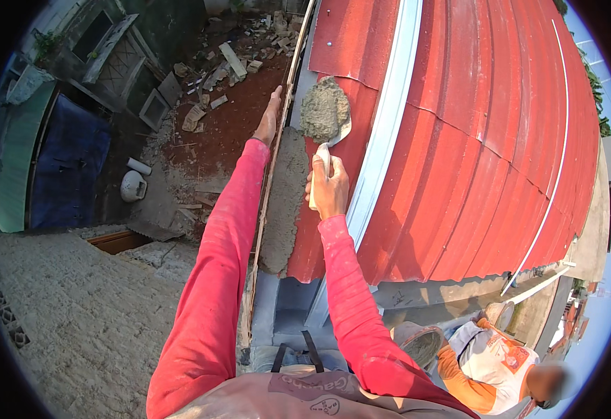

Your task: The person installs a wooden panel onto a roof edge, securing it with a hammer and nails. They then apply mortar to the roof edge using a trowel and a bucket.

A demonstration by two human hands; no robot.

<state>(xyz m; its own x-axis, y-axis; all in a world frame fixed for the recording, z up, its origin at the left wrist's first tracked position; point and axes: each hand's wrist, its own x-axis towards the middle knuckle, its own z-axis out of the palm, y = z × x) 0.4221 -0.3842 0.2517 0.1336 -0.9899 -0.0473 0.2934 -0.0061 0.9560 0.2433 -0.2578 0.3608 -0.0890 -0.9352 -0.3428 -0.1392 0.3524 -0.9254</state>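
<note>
My right hand point(330, 187) is closed round the light handle of a trowel point(344, 133). A thick heap of wet grey mortar point(324, 108) covers most of its blade, which is over the red roof sheet beside the wall's top edge. Beyond the long thin wooden board point(269, 187), my left hand point(269, 119) lies along the board's outer side, fingers stretched out. Between board and roof runs a strip of fresh mortar point(284, 202), with a smoother grey band of wall top farther up.
Red corrugated roofing point(480, 140) fills the right, crossed by a pale metal channel point(382, 133). Rubble point(232, 59) lies far below on the left. At lower right, a person point(494, 359) in orange and white is near a bucket point(420, 344) holding grey material.
</note>
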